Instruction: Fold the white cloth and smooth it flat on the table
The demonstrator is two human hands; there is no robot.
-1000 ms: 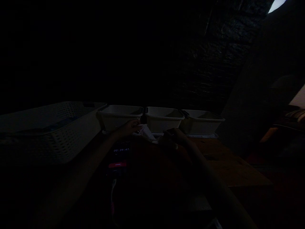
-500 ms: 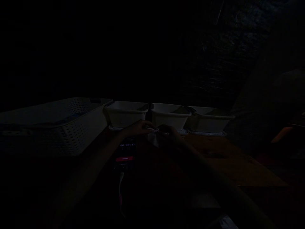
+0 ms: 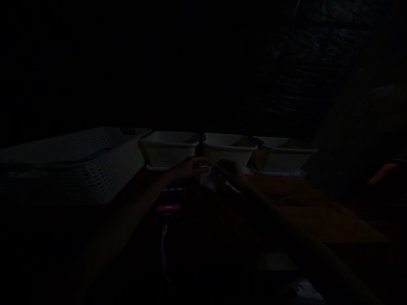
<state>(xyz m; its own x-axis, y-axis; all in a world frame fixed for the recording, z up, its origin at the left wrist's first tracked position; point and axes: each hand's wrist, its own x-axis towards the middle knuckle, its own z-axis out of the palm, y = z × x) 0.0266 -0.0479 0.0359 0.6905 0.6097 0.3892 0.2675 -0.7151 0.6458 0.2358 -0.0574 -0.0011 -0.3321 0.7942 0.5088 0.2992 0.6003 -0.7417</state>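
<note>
The scene is very dark. My left hand [image 3: 192, 167] and my right hand [image 3: 231, 170] meet in front of the middle tub. Between them is a thin, pale, limp piece [image 3: 211, 180] that looks like cloth or soft plastic; its exact kind is too dark to make out. Fingers of both hands pinch its upper edge, and the rest hangs below them. A phone [image 3: 168, 201] with a lit timer lies under my left wrist, a white cable [image 3: 163, 241] running from it toward me.
Three white tubs stand in a row: a left tub [image 3: 168, 156], a middle tub [image 3: 232, 153] and a right tub [image 3: 282, 161]. A large perforated white basket [image 3: 124, 169] is at the left. The wooden tabletop [image 3: 333, 224] extends right. Part of another person's arm [image 3: 381, 174] shows at far right.
My fingertips have come closer together along the top edge of the pale piece, which now spreads wider below my right hand. The view has shifted slightly.
</note>
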